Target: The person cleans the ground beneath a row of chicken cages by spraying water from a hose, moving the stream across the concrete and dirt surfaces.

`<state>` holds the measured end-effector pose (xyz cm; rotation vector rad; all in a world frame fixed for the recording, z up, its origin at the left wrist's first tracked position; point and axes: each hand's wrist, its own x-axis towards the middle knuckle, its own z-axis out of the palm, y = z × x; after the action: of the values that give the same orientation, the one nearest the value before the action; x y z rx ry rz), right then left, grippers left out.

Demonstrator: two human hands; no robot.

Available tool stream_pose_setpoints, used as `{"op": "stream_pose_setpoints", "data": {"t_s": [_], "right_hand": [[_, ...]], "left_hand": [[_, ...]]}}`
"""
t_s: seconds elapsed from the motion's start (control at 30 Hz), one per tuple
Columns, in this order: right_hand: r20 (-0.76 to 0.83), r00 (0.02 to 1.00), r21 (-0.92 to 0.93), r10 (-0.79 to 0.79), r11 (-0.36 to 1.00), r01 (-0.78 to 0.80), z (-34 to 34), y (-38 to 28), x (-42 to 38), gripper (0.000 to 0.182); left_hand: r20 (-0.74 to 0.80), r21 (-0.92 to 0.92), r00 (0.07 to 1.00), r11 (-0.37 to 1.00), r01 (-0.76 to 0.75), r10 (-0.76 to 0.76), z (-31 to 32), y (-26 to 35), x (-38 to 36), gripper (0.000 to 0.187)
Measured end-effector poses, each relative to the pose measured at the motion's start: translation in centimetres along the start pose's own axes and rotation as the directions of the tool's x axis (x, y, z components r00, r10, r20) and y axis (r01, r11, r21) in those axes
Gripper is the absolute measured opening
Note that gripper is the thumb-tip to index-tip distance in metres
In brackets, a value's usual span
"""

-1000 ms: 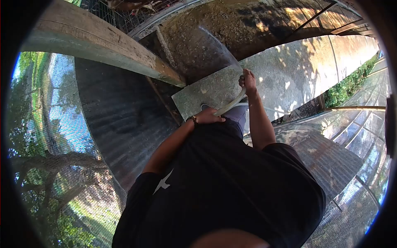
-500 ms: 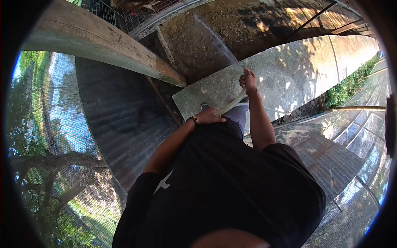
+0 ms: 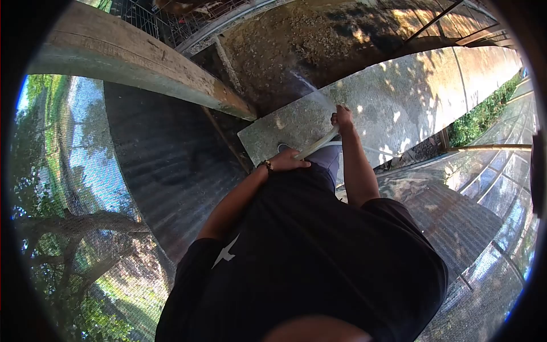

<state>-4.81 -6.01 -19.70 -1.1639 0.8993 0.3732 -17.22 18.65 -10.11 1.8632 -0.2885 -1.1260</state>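
Note:
My right hand (image 3: 342, 117) is closed around the front end of a pale hose (image 3: 322, 142), with the arm stretched forward. Water (image 3: 310, 88) sprays from that end, forward and to the left, toward the dirt floor (image 3: 268, 62). Closer to my waist, my left hand (image 3: 288, 160), with a beaded bracelet on its wrist, is wrapped round the same hose. Between the two hands the hose runs in a slight curve. Its further length behind my left hand is mostly hidden by my body.
I stand at a concrete walkway (image 3: 399, 102) that borders the dirt floor. A concrete post (image 3: 142, 65) rises at the left, beside dark corrugated sheeting (image 3: 171, 154). Mesh netting (image 3: 97, 154) hangs at the far left. Metal bars (image 3: 145, 23) stand at the top left.
The water jet looks shorter and lands nearer to me, a little further right. My right hand has tipped slightly lower; my left hand stays in place.

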Motion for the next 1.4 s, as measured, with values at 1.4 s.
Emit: {"op": "stream_pose_setpoints", "data": {"t_s": [1.4], "right_hand": [[0.203, 0.971, 0.177, -0.124, 0.98, 0.088, 0.8, -1.4, -1.5, 0.018]], "left_hand": [[0.03, 0.062, 0.999, 0.997, -0.044, 0.043, -0.1, -0.9, 0.8, 0.064]]}}
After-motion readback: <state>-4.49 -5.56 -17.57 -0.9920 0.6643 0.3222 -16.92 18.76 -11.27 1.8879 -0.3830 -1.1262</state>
